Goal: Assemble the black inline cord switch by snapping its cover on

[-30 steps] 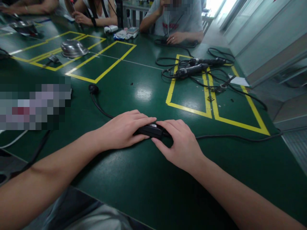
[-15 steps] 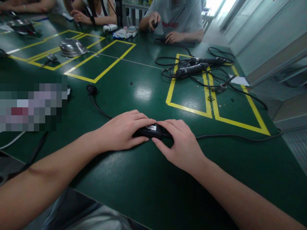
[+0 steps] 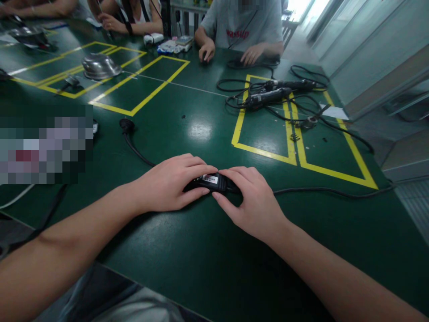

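Observation:
A small black power adapter with a white label lies on the green table just in front of me. My left hand wraps over its left end, fingers curled around it. My right hand grips its right end, fingers closed on it. A black cord runs from the adapter's left side to a plug. Another thin cord leaves to the right, toward the table's edge.
Yellow tape marks rectangles on the table. Black tools with tangled cables lie at the back right. A metal dome sits at the back left. A person in a grey shirt sits opposite; other people's arms show at the far left.
The adapter has rolled under my fingers so its white label now faces up. The person opposite has lowered a hand onto the table.

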`<state>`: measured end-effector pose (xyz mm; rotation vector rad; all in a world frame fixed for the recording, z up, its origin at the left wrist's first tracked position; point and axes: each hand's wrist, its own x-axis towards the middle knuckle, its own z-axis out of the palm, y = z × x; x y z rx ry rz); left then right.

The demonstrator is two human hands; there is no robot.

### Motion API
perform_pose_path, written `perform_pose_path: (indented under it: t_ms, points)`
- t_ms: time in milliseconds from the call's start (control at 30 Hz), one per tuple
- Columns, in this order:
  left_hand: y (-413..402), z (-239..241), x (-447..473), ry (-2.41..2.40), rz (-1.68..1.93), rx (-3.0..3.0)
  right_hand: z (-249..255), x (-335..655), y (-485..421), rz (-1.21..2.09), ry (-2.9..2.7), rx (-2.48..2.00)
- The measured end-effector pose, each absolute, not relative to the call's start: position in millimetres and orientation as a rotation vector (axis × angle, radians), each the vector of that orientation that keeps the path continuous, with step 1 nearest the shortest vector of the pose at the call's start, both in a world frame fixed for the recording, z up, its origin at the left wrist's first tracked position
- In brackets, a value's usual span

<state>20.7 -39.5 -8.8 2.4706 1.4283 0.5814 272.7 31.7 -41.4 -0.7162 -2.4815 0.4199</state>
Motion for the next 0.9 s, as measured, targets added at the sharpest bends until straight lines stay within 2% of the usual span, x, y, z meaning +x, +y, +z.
perform_pose_path:
  t_ms: [700,900]
  points:
    - [-38.9,-7.3,22.5,1.414,0.710,2.310,-41.0,270.9,31.2,0.476,-2.455,-0.732]
    - [-35.8,-10.2,18.8,1.692,0.775,2.242,-44.8,270.3,30.4,0.461,-2.404,-0.762]
